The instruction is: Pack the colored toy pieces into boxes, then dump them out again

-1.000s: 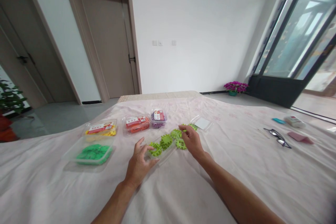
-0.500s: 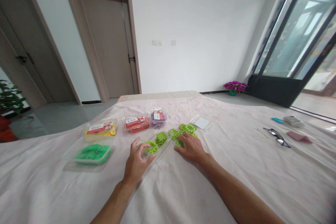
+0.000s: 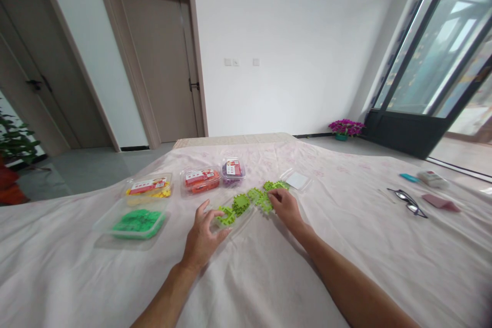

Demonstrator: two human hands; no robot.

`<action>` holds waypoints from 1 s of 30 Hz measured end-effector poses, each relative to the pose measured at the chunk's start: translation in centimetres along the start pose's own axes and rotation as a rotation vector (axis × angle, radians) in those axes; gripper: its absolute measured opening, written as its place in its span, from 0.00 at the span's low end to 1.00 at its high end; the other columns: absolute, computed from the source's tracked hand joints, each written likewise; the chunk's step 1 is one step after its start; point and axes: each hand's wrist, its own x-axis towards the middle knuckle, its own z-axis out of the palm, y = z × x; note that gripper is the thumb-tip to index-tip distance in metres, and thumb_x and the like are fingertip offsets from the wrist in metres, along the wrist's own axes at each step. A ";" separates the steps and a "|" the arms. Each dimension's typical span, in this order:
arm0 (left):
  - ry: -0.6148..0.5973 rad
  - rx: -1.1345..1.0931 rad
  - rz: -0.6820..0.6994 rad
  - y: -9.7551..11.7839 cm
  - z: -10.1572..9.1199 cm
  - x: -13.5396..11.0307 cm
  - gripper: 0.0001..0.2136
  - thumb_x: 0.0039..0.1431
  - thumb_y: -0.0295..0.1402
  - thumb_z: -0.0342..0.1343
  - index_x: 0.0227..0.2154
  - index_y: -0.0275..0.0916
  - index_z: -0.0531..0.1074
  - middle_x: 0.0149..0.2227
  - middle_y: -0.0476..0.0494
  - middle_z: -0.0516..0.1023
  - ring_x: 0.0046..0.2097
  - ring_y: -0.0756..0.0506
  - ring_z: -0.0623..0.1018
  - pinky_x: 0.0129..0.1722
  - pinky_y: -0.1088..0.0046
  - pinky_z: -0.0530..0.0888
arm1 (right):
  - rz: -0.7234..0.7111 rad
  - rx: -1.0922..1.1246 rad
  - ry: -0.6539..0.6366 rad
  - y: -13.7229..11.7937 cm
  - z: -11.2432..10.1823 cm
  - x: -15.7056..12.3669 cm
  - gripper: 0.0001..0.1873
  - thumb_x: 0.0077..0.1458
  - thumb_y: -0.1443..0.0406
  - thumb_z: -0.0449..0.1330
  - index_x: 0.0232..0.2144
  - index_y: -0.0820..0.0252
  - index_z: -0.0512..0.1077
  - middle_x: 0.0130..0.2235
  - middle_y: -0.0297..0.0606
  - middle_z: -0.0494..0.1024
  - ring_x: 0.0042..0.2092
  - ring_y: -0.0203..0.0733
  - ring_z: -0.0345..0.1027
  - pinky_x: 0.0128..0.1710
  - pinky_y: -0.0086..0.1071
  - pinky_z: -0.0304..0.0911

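My left hand (image 3: 203,236) curves around the near left end of a clear plastic box (image 3: 243,219), thumb on one side and fingers on the other. Lime-green notched building pieces (image 3: 241,205) lie in that box. My right hand (image 3: 286,207) is closed in a pinch at the right of the box, on a lime-green piece (image 3: 266,204) partly hidden by the fingers. More lime-green pieces (image 3: 274,185) lie just beyond it, beside a clear lid with a white label (image 3: 297,180).
To the left stand a box of green pieces (image 3: 138,223), a box of yellow pieces (image 3: 149,187), a box of orange-red pieces (image 3: 202,180) and a box of purple pieces (image 3: 232,170). Eyeglasses (image 3: 408,201) and a pink cloth (image 3: 441,202) lie right on the pale tablecloth (image 3: 346,246).
My right hand has drawn its spread fingers into a pinch and shifted slightly right, uncovering more lime-green pieces. My left hand keeps its place at the box, the view shifting slightly.
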 end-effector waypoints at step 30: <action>-0.108 0.217 0.474 1.6 -0.4 0.1 0.18 0.59 0.41 0.59 0.51 0.46 0.72 0.58 0.42 0.72 0.66 0.35 0.62 0.61 0.49 0.65 | -0.330 -0.273 -0.062 -2.2 0.3 0.4 0.22 0.55 0.75 0.51 0.49 0.60 0.74 0.50 0.45 0.77 0.54 0.47 0.66 0.58 0.44 0.59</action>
